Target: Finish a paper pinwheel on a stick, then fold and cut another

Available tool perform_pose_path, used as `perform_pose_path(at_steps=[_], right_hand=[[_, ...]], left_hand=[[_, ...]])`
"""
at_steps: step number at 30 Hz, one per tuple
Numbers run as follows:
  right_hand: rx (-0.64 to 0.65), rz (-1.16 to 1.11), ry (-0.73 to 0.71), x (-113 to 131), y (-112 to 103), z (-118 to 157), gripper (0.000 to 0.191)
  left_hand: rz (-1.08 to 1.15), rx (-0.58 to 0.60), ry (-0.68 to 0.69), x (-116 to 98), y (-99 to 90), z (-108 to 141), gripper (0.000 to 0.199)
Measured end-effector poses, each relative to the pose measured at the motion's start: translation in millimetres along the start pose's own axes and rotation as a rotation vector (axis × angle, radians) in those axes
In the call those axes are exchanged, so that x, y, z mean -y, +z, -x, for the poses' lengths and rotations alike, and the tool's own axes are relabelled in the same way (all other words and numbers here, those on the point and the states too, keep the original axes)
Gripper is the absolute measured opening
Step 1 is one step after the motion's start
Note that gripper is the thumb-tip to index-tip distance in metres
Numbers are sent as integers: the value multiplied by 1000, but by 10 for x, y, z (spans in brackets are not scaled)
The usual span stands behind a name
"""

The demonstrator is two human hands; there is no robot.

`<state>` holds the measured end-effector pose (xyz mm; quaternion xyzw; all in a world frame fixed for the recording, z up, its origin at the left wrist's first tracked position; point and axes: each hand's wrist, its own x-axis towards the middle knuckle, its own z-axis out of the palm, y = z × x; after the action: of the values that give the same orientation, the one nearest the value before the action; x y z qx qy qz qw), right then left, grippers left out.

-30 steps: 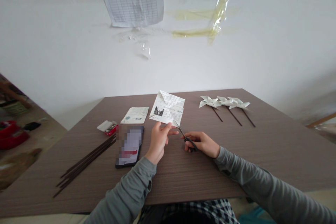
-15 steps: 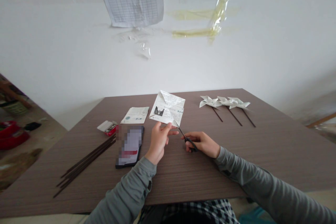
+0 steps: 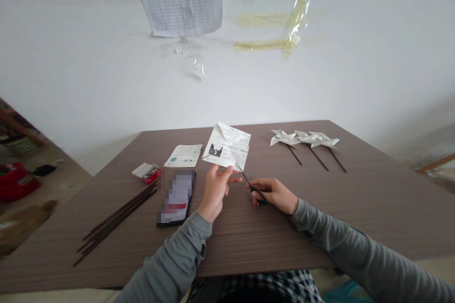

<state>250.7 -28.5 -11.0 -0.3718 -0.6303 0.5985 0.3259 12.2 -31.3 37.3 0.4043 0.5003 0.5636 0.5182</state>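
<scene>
My left hand (image 3: 216, 189) pinches the near edge of a square sheet of printed paper (image 3: 227, 144), holding it up over the table. Creases and slits run in from the paper's corners, and a dark photo is printed at its lower left. In my right hand (image 3: 275, 194) is a pair of scissors (image 3: 256, 191) with black handles. My fingers are in the handles, and the blades reach the paper's near corner, beside my left fingertips. The blades look closed or nearly so on the paper.
Brown sticks (image 3: 117, 220) and a phone (image 3: 176, 199) lie on the table (image 3: 270, 241) at left. Behind them are a small red-and-white box (image 3: 146, 173) and more printed paper (image 3: 183, 156). Several paper pinwheels (image 3: 284, 138) on sticks lie back right. A white wall (image 3: 106, 85) stands behind.
Hardly anything differs. Both hands, the paper and the scissors stay in place; the scissor blades look slightly more closed at the paper's corner.
</scene>
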Motion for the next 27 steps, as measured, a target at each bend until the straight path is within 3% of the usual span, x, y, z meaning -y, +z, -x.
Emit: perform_pose_path(at_steps=[19,27], right_hand=[[-23,39,-9,20,29,2,84],[-38,47,-21,-1,48,11,82]], left_hand=[[55,-20,16,-8,20,-15,37],[63,-73,-2,-53,52,-9,24]])
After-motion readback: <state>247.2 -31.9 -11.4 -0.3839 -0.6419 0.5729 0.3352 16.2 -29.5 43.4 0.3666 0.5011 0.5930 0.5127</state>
